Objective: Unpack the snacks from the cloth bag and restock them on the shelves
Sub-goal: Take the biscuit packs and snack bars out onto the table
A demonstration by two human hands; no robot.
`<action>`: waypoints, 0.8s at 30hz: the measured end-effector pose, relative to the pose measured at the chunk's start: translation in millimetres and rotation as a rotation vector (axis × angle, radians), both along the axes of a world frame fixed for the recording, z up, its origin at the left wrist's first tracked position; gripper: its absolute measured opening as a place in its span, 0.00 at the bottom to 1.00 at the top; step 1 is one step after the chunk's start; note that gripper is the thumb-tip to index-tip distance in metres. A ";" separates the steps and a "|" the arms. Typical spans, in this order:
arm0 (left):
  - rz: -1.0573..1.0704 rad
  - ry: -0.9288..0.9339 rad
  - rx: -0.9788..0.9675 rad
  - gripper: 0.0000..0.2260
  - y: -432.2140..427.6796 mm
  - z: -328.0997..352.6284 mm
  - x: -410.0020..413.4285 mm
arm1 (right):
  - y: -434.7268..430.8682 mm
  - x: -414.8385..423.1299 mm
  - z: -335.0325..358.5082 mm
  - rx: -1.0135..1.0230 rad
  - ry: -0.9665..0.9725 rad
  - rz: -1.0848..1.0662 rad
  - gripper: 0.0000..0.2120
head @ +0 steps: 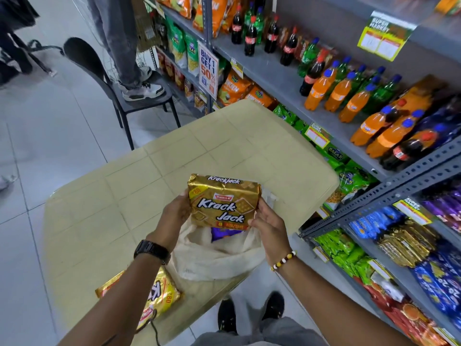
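Observation:
I hold a gold Krack Jack biscuit pack (222, 201) above the open cream cloth bag (214, 258), which lies on the beige table (124, 196). My left hand (175, 212) grips the pack's left edge and my right hand (268, 227) supports its right side. Inside the bag a purple packet (222, 233) shows. Another gold Krack Jack pack (159, 293) lies on the table near its front edge, partly hidden by my left forearm. Grey metal shelves (389, 186) stand to the right, with gold packs (404, 243) stocked on a lower shelf.
Cola and orange soda bottles (349, 96) fill the upper shelf, and green, blue and red snack packs the lower ones. A black chair (139, 96) beyond the table has a person's shoes (142, 91) standing on it. My own shoes (249, 313) are below, on the tiled floor.

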State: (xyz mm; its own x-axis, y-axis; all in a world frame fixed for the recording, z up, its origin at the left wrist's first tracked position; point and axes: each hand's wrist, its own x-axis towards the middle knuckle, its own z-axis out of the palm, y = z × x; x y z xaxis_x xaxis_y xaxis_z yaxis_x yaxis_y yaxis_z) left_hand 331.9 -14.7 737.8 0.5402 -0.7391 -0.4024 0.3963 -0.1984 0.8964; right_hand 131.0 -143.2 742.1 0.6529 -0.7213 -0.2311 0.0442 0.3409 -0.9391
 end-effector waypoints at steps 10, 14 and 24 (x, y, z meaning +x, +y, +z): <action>-0.056 -0.012 0.043 0.14 -156.5 38.3 -1.0 | -165.0 1.2 49.7 -0.190 0.208 -0.111 0.19; -0.104 0.006 0.140 0.17 -245.2 21.3 -10.0 | -253.5 -5.7 21.7 -0.116 0.348 -0.093 0.16; -0.199 -0.030 0.480 0.31 -406.1 -80.8 -18.2 | -371.0 -17.3 -97.3 0.252 0.545 -0.148 0.07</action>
State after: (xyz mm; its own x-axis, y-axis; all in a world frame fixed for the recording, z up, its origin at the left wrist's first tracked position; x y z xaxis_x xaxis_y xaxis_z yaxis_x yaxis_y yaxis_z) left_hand 313.6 -420.8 657.0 0.4242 -0.5647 -0.7079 0.2848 -0.6589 0.6962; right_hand 113.7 -514.2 644.7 0.2905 -0.6750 -0.6782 -0.3557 0.5818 -0.7314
